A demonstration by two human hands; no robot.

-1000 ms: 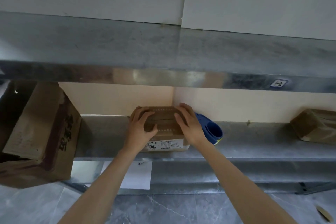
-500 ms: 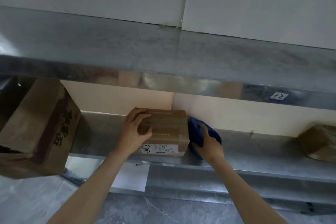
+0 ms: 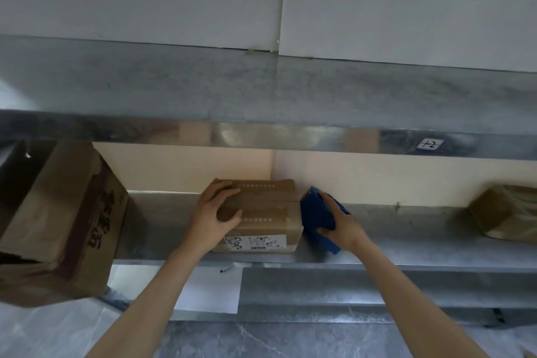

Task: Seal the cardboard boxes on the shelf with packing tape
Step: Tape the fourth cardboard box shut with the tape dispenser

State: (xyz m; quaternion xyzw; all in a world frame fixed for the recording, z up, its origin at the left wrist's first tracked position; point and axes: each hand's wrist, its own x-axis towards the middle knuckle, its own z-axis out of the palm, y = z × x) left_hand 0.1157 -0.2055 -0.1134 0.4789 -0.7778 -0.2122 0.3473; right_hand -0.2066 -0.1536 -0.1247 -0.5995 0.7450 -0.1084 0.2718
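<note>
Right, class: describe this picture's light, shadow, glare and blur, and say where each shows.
Head view: brightest on the wall behind the box; glare patches on the upper shelf's metal edge; the big box at left lies in shadow; the blue dispenser in the right hand is motion-smeared; shelf lines run slanted.

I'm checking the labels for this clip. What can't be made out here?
Head view:
Blue tool: partly covered by the right hand; tape not visible.
Label on the middle box: print too small.
Left box, right box: cut off by the frame edges.
</note>
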